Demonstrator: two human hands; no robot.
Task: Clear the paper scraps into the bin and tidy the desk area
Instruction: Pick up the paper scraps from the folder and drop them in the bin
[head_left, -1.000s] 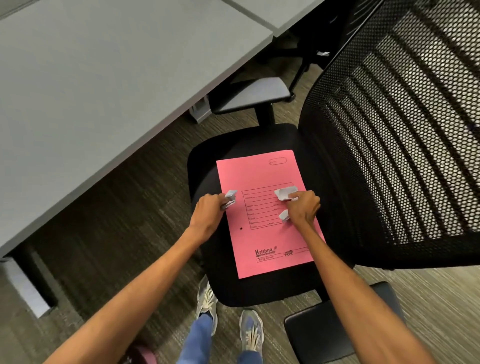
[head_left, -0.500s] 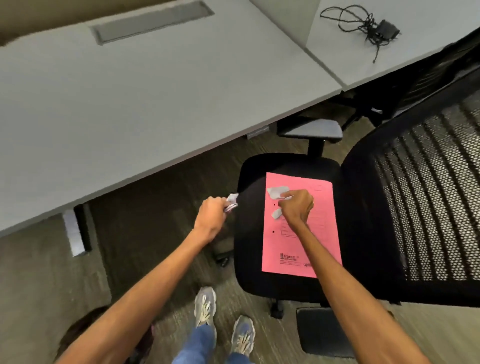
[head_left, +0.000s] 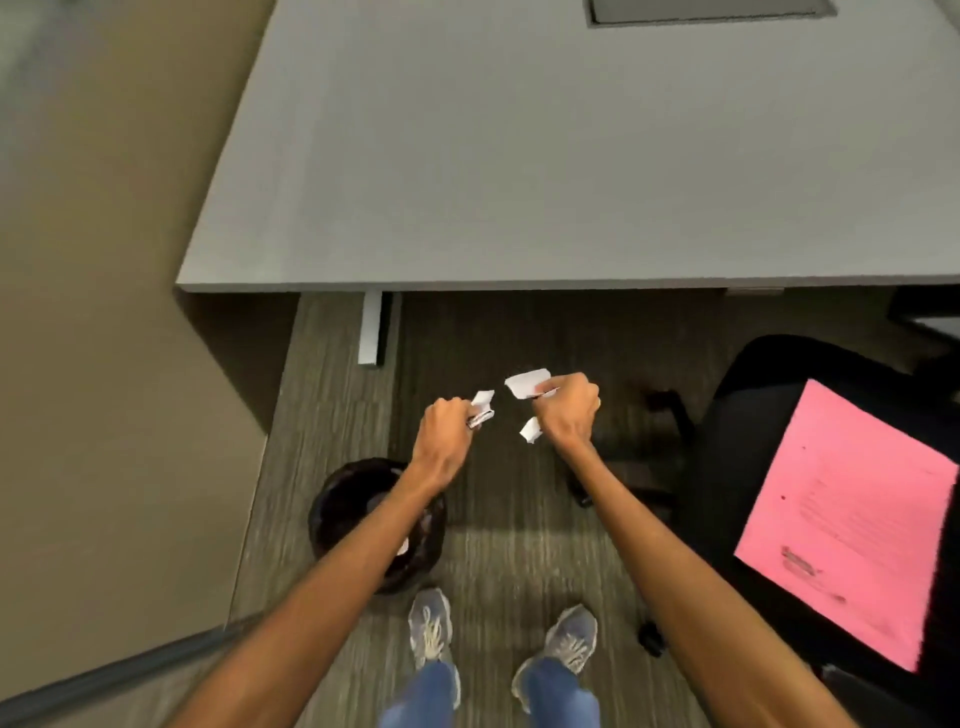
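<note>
Left hand and right hand each pinch scraps over carpet, beyond the bin; loosely held scraps may drop short of it.

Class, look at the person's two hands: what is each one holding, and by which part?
Both hold white paper scraps. The left hand pinches its scraps at their lower ends; the right hand grips its scraps by their right-hand edges.

My left hand grips white paper scraps above the carpet; my right hand grips more scraps; the black bin sits under my left forearm; a pink folder lies on the chair.
</note>
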